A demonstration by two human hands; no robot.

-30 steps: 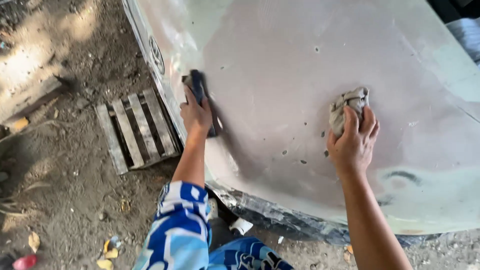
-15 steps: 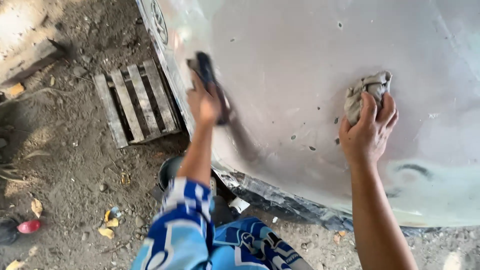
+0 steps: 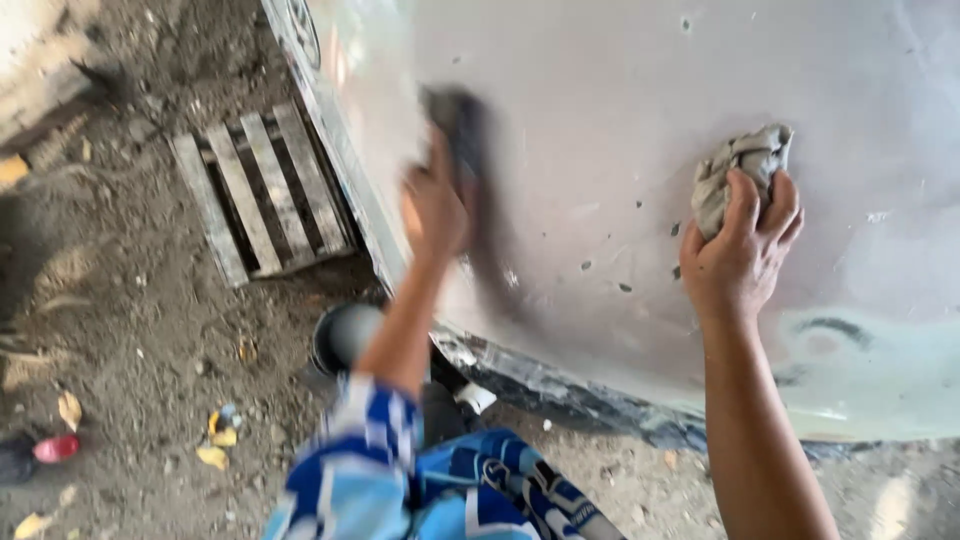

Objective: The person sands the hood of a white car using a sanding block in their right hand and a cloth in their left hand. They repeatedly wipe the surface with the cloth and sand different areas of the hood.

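Left hand (image 3: pixel 435 205) wrapped around a dark sanding block (image 3: pixel 455 125), blurred with motion, fingers closed over it and pressing it flat against the grey car panel (image 3: pixel 600 120). Block standing with its long axis running up and down the panel, sticking out above the knuckles, close to the panel's left edge. Dark smear trailing below the hand, down toward the panel's lower lip.

Right hand (image 3: pixel 738 255) well apart to the right, fingers curled and clamped on a crumpled grey rag (image 3: pixel 740 165), holding it against the same panel. Rag bunched above the fingertips, not spread out. Small dark pits (image 3: pixel 625 287) scattered across the surface between the two hands, lying nearer the right hand than the left.

Panel sloping away from the body, filling the upper right of the view, with a rough, ragged bottom edge (image 3: pixel 560 385) low in front of the knees. Greenish patch with a dark ring (image 3: pixel 840 330) just right of the right forearm.

Off to the left, on the dirt ground (image 3: pixel 130 370): a small wooden pallet (image 3: pixel 262 190) tucked beside the panel's edge, a dark round tub (image 3: pixel 345 335) just under the left forearm, bits of yellow and red litter farther out. Blue patterned sleeve (image 3: pixel 350 460) at the bottom.
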